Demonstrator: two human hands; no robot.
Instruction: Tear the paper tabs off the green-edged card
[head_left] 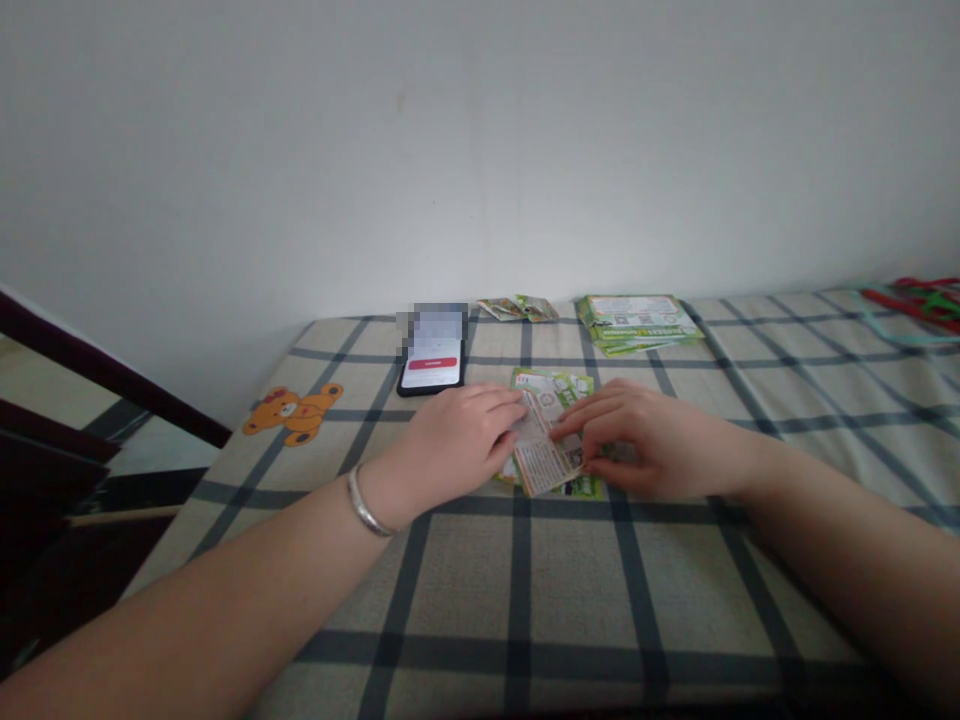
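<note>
A green and white printed leaflet point(546, 450) lies partly folded on the checked cloth point(525, 580). My left hand point(457, 435), with a silver bracelet at the wrist, rests on its left side with fingers pressed down on the fold. My right hand point(645, 440) holds the leaflet's right side, fingers curled and pinching the folded flap. Both hands meet over the middle of the paper.
A phone point(435, 360) with a lit screen lies just behind my left hand. A stack of the same leaflets point(637, 322) sits further back, with a small folded piece point(519, 308) beside it. Red and green items point(919, 300) lie at far right. A bear print point(294, 412) marks the cloth's left edge.
</note>
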